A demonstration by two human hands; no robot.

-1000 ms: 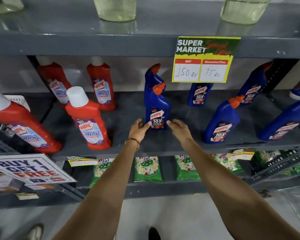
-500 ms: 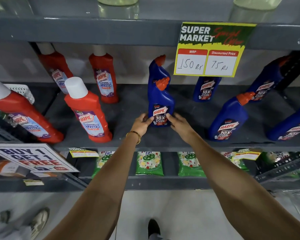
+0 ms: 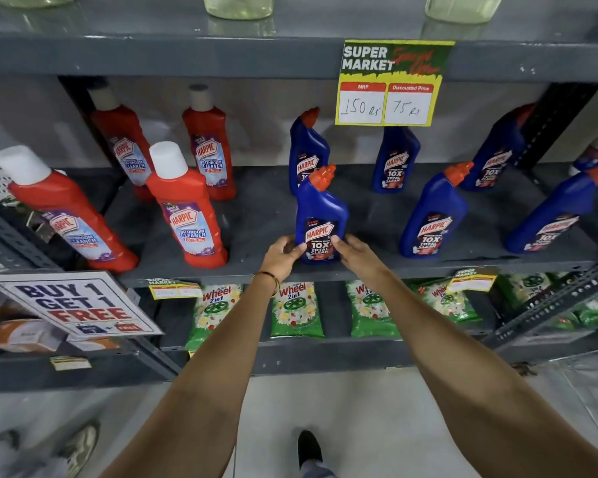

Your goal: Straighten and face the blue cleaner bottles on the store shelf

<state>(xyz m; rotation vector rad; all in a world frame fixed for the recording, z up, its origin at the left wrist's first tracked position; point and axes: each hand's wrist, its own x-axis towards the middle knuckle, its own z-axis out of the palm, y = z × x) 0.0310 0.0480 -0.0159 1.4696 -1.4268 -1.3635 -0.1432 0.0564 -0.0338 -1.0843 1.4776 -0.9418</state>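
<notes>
- On the middle shelf, near its front edge, both hands bracket the base of the front blue bottle. Head view only; no other view is supplied.
- Left hand: fingers curled against the bottle's lower left side, thumb at the label edge. Right hand: fingers together, pressed on the lower right side. Both hands are clamped on this one bottle.
- Bottle in hand: upright, label toward the front edge, orange cap on top. Judged as faced or in final adjustment.
- Directly behind it, toward the rear edge, a second blue bottle stands upright, label forward, partly hidden by the front one.
- Toward the right end of the shelf, five more blue bottles are visible: two near the front edge and three along the rear edge, the last only partly in view. Spacing is uneven; whether they lean or the wide lens tilts them cannot be told. Judged as untouched.
- Left end of the shelf: red bottles, not part of the task.
- Progress estimate: early. One column handled; the right-hand blue bottles are left to align and face.
</notes>
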